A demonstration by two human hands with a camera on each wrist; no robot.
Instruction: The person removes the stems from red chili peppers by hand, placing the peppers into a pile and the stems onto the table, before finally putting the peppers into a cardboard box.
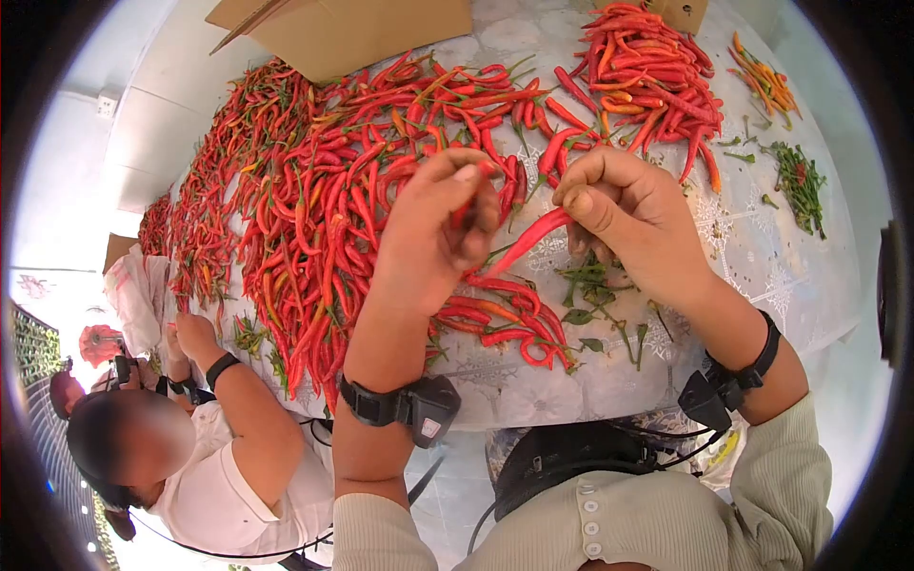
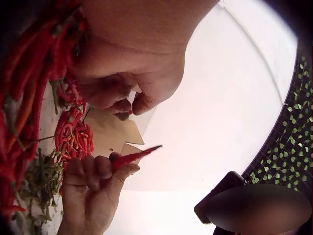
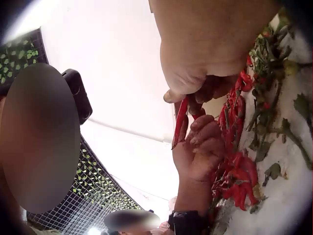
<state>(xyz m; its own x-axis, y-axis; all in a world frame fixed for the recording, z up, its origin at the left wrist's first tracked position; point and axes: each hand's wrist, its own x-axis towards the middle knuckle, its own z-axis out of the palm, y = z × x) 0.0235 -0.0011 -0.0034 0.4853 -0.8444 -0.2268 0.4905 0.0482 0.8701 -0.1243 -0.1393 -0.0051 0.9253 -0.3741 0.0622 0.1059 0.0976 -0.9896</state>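
Observation:
My right hand (image 1: 640,226) pinches a red chili pepper (image 1: 526,244) between thumb and fingertips, its pointed end slanting down toward my left hand. In the left wrist view the same chili juts past the thumb. My left hand (image 1: 430,233) is raised beside it, fingers curled around another red chili (image 1: 487,168), mostly hidden by the fingers. Below both hands lie a small group of red chilies (image 1: 505,319) and loose green stems and leaves (image 1: 598,285). A broad heap of stemmed red chilies (image 1: 328,190) spreads left of my left hand.
Another chili pile (image 1: 652,81) stands at the back right, near a few orange chilies (image 1: 764,81) and a green stem pile (image 1: 798,186). A cardboard box (image 1: 367,33) sits behind the heap. Another person (image 1: 238,457) works at the table's left side.

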